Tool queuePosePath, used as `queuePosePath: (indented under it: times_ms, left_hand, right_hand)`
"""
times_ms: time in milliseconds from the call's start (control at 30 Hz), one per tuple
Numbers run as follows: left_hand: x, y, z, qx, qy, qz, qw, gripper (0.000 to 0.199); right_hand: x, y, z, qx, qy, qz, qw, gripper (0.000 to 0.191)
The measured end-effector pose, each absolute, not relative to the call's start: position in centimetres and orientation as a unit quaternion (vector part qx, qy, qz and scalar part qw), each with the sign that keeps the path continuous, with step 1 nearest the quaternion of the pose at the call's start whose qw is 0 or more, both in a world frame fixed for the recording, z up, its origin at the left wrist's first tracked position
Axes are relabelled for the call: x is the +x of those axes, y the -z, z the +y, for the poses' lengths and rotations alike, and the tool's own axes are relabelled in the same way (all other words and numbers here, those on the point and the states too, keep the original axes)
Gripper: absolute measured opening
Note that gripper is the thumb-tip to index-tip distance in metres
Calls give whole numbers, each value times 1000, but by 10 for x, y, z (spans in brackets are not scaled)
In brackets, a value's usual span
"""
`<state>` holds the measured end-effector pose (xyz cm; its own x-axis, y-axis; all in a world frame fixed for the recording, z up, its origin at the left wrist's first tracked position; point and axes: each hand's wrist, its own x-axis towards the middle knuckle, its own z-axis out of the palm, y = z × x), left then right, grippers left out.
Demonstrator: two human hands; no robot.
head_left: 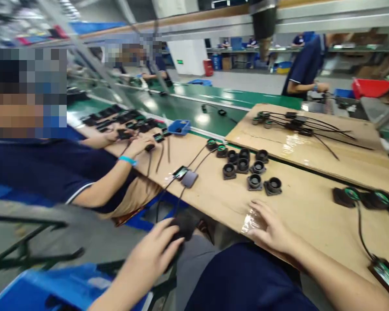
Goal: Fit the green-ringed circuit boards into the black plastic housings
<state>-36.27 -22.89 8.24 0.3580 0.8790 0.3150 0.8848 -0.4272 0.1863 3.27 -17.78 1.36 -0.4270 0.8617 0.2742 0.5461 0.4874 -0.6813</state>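
My left hand is held low in front of the table edge, its fingers closed on a black plastic part; blur hides its exact shape. At the table's front edge, my right hand has its fingers and thumb apart. Beneath its fingertips is a shiny patch of clear plastic. Beyond that hand stand several black square-based round housings. Two cabled assemblies, one with a grey box, lie left of them, with cables hanging over the edge.
A co-worker sits at left, handling black parts. Farther back are a small blue tray and a green conveyor. Cabled parts lie on a raised board; an open circuit box lies at right. A blue bin stands lower left.
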Motion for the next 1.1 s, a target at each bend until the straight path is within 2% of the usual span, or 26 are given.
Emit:
queuePosePath:
  times_ms: [67, 100, 200, 267, 333, 400, 500, 667, 800, 900, 1000, 1100]
  left_hand:
    - [-276, -82, -182, -893, 145, -425, -35, 18]
    - [-240, -79, -165, -913, 123, -387, -51, 17]
    - [-169, -62, -128, -947, 85, -304, -55, 19]
    - [-153, -48, -112, -954, 106, -277, -51, 31]
    - [-156, -34, -101, -947, 160, -272, -58, 48]
    - [-171, -22, -95, -933, 215, -281, -71, 54]
    - [-193, -14, -93, -915, 243, -307, -93, 37]
    - [-198, -27, -97, -908, 196, -342, -144, 15]
    - [-197, -44, -86, -896, 149, -377, -183, 15]
    - [-206, -47, -73, -887, 159, -390, -186, 19]
    - [-216, -44, -61, -882, 174, -395, -187, 17]
    - [-225, -43, -56, -872, 177, -416, -187, 18]
  right_hand:
    - [36, -20, -186, -426, -248, -814, 308, 89]
    - [40, -21, -189, -424, -241, -815, 313, 90]
    - [55, -15, -190, -448, -203, -802, 339, 64]
    - [64, -9, -185, -484, -179, -782, 351, 43]
    - [68, -5, -178, -514, -158, -764, 357, 32]
    - [67, -6, -172, -523, -147, -760, 358, 29]
    - [58, -11, -164, -505, -155, -775, 346, 26]
    - [48, -20, -153, -515, -171, -788, 292, 15]
    - [44, -36, -134, -537, -171, -807, 179, 24]
    - [33, -49, -117, -538, -169, -819, 109, 30]
    - [15, -55, -106, -522, -174, -831, 81, 26]
    - [-1, -53, -103, -525, -170, -828, 97, 18]
